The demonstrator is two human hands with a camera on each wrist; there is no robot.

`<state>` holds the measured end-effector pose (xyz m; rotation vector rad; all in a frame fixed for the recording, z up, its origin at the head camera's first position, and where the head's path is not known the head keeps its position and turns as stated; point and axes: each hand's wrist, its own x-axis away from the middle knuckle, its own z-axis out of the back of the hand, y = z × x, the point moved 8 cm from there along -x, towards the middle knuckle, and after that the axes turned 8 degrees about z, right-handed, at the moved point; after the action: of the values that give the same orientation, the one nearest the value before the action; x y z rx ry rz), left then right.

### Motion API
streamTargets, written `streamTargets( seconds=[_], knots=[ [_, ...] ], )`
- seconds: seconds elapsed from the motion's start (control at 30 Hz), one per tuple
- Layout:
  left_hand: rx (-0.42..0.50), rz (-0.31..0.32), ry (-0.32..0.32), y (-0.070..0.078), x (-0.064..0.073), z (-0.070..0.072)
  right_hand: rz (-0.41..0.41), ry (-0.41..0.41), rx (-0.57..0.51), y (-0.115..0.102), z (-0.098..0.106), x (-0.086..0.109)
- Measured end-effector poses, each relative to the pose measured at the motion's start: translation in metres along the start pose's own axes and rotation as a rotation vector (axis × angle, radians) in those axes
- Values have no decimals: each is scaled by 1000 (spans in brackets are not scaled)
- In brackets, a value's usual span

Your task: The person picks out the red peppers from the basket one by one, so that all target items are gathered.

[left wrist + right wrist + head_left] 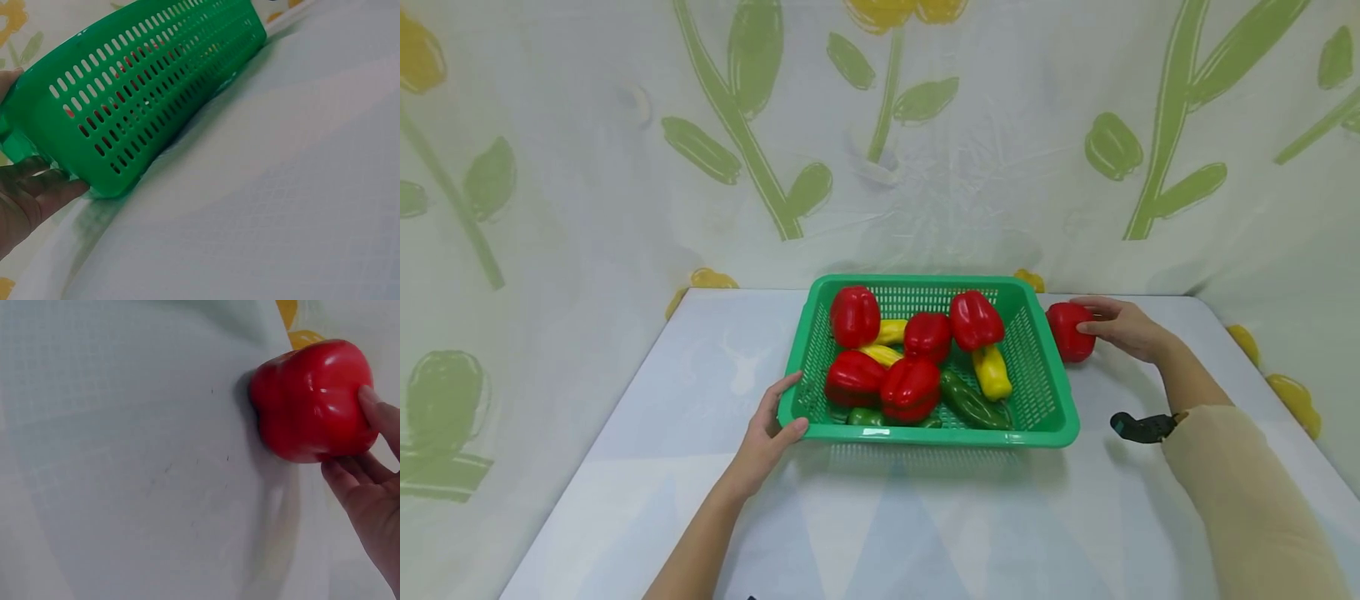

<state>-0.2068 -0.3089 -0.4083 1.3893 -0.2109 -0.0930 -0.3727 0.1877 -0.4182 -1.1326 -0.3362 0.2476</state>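
A green plastic basket stands on the table, holding several red bell peppers, yellow peppers and a long green pepper. My left hand grips its front left corner, thumb at the front rim and fingers along the left side. In the left wrist view, fingertips press the basket's slotted wall from below. Just right of the basket, my right hand holds another red bell pepper between thumb and fingers. The right wrist view shows this bell pepper at or just above the tabletop.
The white and pale blue table extends in front of the basket and to both sides. Behind it hangs a pale curtain with printed leaves and flowers. A black strap-like device sticks out by my right sleeve.
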Motion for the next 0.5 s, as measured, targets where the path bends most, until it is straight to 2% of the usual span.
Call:
streamTargets(
  seconds=[0.3,0.5],
  knots=[
    [5,0,-6,-1,0,1,-31,60,-38,12,4,10],
    [1,1,-2,-1,0,0,-33,75,-30,9,5,10]
  ],
)
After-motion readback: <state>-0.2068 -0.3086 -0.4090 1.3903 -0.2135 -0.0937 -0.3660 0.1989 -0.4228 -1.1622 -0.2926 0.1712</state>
